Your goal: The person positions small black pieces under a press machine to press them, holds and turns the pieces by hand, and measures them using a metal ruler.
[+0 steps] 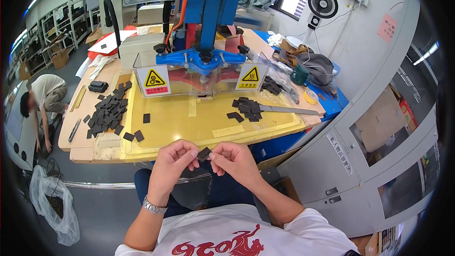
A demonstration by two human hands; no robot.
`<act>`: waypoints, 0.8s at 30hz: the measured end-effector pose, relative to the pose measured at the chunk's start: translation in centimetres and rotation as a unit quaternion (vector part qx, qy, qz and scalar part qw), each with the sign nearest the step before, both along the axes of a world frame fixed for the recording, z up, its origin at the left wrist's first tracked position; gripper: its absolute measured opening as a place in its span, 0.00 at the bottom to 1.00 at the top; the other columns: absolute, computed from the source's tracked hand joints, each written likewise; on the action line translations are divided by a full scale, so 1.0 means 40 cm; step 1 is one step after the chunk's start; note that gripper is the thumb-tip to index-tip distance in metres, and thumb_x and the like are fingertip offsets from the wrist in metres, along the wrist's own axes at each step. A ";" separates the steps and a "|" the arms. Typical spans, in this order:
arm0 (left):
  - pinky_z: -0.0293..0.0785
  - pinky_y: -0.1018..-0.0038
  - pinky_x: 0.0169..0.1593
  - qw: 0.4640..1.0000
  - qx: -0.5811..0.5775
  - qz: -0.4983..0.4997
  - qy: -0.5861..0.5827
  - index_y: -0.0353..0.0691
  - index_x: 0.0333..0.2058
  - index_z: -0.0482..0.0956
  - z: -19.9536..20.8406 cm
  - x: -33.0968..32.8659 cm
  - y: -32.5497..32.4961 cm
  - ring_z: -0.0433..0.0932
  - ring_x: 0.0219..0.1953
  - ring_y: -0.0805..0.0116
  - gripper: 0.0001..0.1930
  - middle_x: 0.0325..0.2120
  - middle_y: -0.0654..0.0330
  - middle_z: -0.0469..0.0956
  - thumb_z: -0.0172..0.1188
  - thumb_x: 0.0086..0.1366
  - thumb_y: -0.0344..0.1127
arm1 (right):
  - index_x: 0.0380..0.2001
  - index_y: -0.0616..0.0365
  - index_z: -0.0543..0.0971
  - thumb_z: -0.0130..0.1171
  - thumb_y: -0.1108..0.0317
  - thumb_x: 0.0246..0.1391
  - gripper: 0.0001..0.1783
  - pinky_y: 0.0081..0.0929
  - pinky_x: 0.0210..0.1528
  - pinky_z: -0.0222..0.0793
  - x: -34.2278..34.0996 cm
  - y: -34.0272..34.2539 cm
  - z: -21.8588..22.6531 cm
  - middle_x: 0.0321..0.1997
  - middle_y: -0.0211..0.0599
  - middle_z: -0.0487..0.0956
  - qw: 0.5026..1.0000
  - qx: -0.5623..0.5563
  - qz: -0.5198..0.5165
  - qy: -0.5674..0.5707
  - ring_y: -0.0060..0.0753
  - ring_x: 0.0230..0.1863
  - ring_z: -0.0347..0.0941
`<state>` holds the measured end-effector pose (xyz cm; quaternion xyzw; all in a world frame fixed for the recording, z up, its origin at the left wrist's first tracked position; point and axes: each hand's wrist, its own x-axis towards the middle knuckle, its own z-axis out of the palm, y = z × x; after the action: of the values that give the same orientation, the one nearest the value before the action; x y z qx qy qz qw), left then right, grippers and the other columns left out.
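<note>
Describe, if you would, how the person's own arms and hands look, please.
The left hand and right hand are bare, with no gloves. A silver-coloured metal link band circles the left wrist; no watch face can be made out. No band shows on the right wrist. The short sleeves are white, part of a white shirt with a dark red print.

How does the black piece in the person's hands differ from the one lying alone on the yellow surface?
The held piece is pinched between the left hand and right hand; the lone piece touches neither.
The held piece is partly covered by fingers; the lone piece shows its whole upper face.
The held piece is tilted; the lone piece lies flat on the yellow surface.
Both are small, black and roughly rectangular.
</note>
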<state>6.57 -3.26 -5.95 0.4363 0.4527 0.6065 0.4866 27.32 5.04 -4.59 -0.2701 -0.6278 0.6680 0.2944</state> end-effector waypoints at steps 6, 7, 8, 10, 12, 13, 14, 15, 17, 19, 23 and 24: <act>0.77 0.79 0.38 0.998 0.009 0.054 -0.001 0.32 0.46 0.83 0.024 0.016 -0.002 0.82 0.33 0.76 0.06 0.33 0.63 0.84 0.65 0.74 0.26 | 0.40 0.64 0.84 0.62 0.71 0.71 0.07 0.17 0.31 0.74 -0.004 -0.002 -0.008 0.29 0.29 0.83 1.000 0.007 0.003 -0.013 0.15 0.28 0.77; 0.77 0.79 0.39 0.998 0.013 0.064 0.001 0.32 0.48 0.83 0.025 0.015 -0.004 0.82 0.33 0.77 0.06 0.34 0.63 0.84 0.65 0.74 0.24 | 0.40 0.64 0.84 0.62 0.71 0.71 0.07 0.17 0.31 0.75 -0.005 -0.002 -0.012 0.28 0.28 0.83 1.000 0.000 0.019 -0.004 0.15 0.28 0.77; 0.77 0.80 0.39 0.997 0.017 0.072 0.003 0.31 0.49 0.83 0.025 0.014 -0.003 0.82 0.34 0.78 0.07 0.34 0.64 0.84 0.64 0.75 0.23 | 0.40 0.64 0.85 0.62 0.71 0.71 0.08 0.17 0.32 0.75 -0.006 -0.002 -0.016 0.28 0.28 0.83 0.999 -0.006 0.033 0.003 0.15 0.28 0.77; 0.77 0.80 0.39 0.997 0.021 0.075 0.003 0.31 0.49 0.83 0.023 0.014 -0.003 0.82 0.34 0.78 0.07 0.34 0.64 0.84 0.64 0.75 0.23 | 0.40 0.64 0.85 0.62 0.71 0.72 0.08 0.17 0.32 0.75 -0.008 -0.003 -0.019 0.28 0.28 0.83 0.999 -0.008 0.032 0.006 0.15 0.28 0.77; 0.77 0.80 0.39 0.997 0.023 0.077 0.003 0.31 0.49 0.83 0.019 0.013 -0.003 0.82 0.34 0.78 0.07 0.34 0.64 0.84 0.64 0.75 0.23 | 0.40 0.64 0.85 0.62 0.70 0.72 0.08 0.17 0.32 0.75 -0.010 -0.005 -0.022 0.28 0.28 0.83 0.999 -0.010 0.031 0.008 0.15 0.28 0.78; 0.78 0.80 0.39 0.997 0.027 0.078 0.003 0.31 0.50 0.83 0.016 0.013 -0.003 0.82 0.34 0.78 0.07 0.34 0.63 0.84 0.63 0.76 0.23 | 0.40 0.65 0.85 0.62 0.70 0.72 0.08 0.17 0.32 0.75 -0.011 -0.006 -0.022 0.28 0.28 0.83 1.000 -0.007 0.027 0.006 0.15 0.28 0.78; 0.78 0.80 0.39 0.996 0.031 0.081 0.004 0.31 0.50 0.83 0.014 0.012 -0.004 0.82 0.34 0.77 0.07 0.34 0.63 0.84 0.62 0.77 0.24 | 0.40 0.65 0.85 0.62 0.70 0.72 0.08 0.17 0.32 0.75 -0.012 -0.007 -0.022 0.28 0.29 0.83 1.000 -0.004 0.024 0.005 0.15 0.28 0.78; 0.78 0.80 0.39 0.996 0.030 0.082 0.004 0.31 0.50 0.83 0.014 0.012 -0.006 0.82 0.34 0.77 0.07 0.34 0.63 0.84 0.62 0.77 0.24 | 0.40 0.65 0.85 0.62 0.70 0.72 0.08 0.17 0.32 0.75 -0.014 -0.008 -0.021 0.28 0.29 0.83 1.000 -0.005 0.025 0.005 0.15 0.28 0.78; 0.79 0.78 0.39 0.996 0.035 0.085 -0.004 0.31 0.50 0.82 0.012 0.012 -0.008 0.82 0.33 0.75 0.08 0.35 0.62 0.84 0.61 0.78 0.28 | 0.40 0.65 0.85 0.61 0.70 0.72 0.08 0.17 0.32 0.75 -0.016 -0.010 -0.022 0.29 0.29 0.83 1.000 -0.002 0.020 0.005 0.15 0.28 0.78; 0.79 0.78 0.39 0.996 0.033 0.085 -0.014 0.30 0.51 0.82 0.010 0.013 -0.009 0.83 0.33 0.74 0.09 0.35 0.62 0.84 0.60 0.79 0.29 | 0.40 0.65 0.85 0.62 0.70 0.72 0.09 0.16 0.31 0.75 -0.018 -0.008 -0.027 0.29 0.29 0.83 1.000 0.001 0.014 0.007 0.15 0.28 0.78; 0.80 0.77 0.39 0.997 0.028 0.069 -0.004 0.30 0.52 0.81 0.010 0.020 0.007 0.84 0.34 0.74 0.10 0.35 0.61 0.84 0.62 0.77 0.28 | 0.41 0.65 0.85 0.62 0.70 0.72 0.09 0.16 0.31 0.75 -0.008 0.000 -0.029 0.29 0.30 0.84 1.000 0.002 -0.016 0.013 0.15 0.28 0.78; 0.80 0.77 0.39 0.998 0.030 0.058 -0.001 0.30 0.52 0.81 0.011 0.024 0.010 0.84 0.34 0.74 0.10 0.35 0.61 0.84 0.62 0.77 0.28 | 0.41 0.65 0.85 0.62 0.70 0.72 0.09 0.16 0.31 0.75 -0.006 0.002 -0.033 0.29 0.30 0.84 1.000 0.004 -0.027 0.016 0.15 0.28 0.78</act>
<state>7.52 -2.84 -5.52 0.4229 0.4584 0.6474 0.4381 27.07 5.13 -5.93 -0.2749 -0.6182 0.6617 0.3231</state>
